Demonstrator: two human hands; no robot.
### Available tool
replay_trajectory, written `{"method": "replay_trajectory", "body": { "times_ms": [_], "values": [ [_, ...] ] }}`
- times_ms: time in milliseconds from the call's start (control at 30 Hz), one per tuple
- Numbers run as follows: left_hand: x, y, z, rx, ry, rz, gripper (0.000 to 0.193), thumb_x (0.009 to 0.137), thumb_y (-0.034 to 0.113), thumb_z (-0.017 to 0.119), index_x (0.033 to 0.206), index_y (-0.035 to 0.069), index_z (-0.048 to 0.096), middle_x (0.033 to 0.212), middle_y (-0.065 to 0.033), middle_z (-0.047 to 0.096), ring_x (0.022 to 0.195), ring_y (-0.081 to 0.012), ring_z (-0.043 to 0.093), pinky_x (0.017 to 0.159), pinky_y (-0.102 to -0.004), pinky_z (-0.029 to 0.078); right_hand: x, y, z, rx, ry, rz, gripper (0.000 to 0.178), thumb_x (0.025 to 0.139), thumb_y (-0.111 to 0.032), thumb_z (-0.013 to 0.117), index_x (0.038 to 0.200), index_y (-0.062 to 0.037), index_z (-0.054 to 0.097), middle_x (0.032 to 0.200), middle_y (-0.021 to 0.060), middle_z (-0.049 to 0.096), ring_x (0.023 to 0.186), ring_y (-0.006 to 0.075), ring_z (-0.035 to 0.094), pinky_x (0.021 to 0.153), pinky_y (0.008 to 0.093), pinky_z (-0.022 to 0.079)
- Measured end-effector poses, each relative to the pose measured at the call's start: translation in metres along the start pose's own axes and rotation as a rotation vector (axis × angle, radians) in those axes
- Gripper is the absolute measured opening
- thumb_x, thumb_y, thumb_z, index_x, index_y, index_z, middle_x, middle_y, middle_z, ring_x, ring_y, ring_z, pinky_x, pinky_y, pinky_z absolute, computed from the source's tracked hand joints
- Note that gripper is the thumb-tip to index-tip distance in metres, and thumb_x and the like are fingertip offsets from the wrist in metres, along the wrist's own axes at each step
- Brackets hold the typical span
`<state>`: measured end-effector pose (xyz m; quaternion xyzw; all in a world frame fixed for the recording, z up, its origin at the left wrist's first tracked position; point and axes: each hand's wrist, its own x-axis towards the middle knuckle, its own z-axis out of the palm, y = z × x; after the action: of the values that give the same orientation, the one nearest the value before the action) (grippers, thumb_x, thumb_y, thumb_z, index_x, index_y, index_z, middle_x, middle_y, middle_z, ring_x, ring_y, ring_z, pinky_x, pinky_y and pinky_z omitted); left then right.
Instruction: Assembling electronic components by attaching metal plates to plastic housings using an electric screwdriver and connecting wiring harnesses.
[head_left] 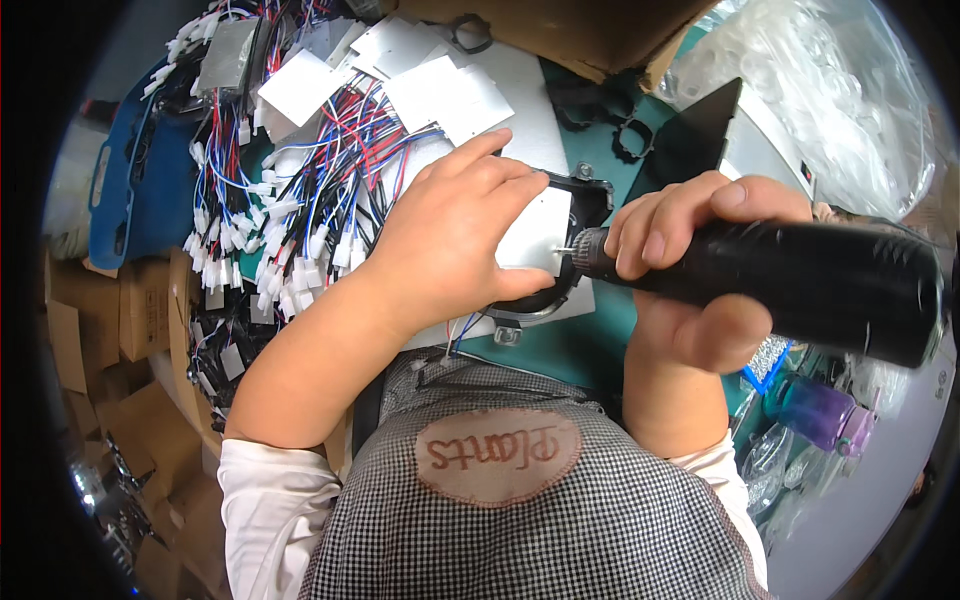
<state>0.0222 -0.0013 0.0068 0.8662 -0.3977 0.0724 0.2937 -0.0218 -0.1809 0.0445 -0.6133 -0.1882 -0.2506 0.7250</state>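
Left hand [450, 230] on left side of white plate [535, 232], thumb and forefinger clamped at its opposite edges; bare forearm angles in from below left of it. Right hand [655, 235] right of plate, fingers wrapped in full grip; forearm bare, near vertical.

Green tabletop [595, 350] beneath a pale board [537, 130] and black ring [623, 151]

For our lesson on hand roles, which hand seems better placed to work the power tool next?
Likely the right hand: it grips the black tool aimed at the white plate, while the left hand holds that plate.
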Motion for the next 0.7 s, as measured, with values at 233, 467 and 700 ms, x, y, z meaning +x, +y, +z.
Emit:
{"method": "replay_trajectory", "body": {
  "times_ms": [233,467,700],
  "values": [
    [-0.006,0.018,0.001,-0.024,0.045,-0.01,0.069,0.053,0.031,0.084,0.111,0.0,0.062,0.111,-0.0126,0.061,0.118,-0.037,0.05,0.098,-0.0434,0.042,0.003,-0.056,-0.062,0.09,-0.053,-0.219,0.075,0.08,-0.064,0.059,0.119,-0.0007,0.049,0.08,0.0082,0.053,0.06,0.0187,0.055,0.058,0.0344,0.048],
    [-0.005,0.022,0.006,-0.007,-0.014,-0.053,0.071,0.051,0.024,0.086,0.114,0.003,0.06,0.115,-0.0128,0.06,0.12,-0.0391,0.048,0.099,-0.0456,0.042,-0.015,-0.058,-0.093,0.017,0.083,-0.23,0.07,0.085,-0.058,0.057,0.121,-0.0008,0.041,0.08,0.0131,0.054,0.061,0.0229,0.057,0.058,0.0371,0.051],
    [-0.006,0.022,0.006,0.021,-0.007,-0.059,0.073,0.05,0.024,0.086,0.115,0.004,0.059,0.115,-0.0124,0.06,0.12,-0.039,0.048,0.099,-0.0459,0.041,-0.013,-0.042,-0.093,0.074,0.122,-0.11,0.064,0.083,-0.055,0.062,0.113,-0.0011,0.046,0.077,0.0131,0.056,0.057,0.0214,0.056,0.054,0.0337,0.05]
  ]
}}
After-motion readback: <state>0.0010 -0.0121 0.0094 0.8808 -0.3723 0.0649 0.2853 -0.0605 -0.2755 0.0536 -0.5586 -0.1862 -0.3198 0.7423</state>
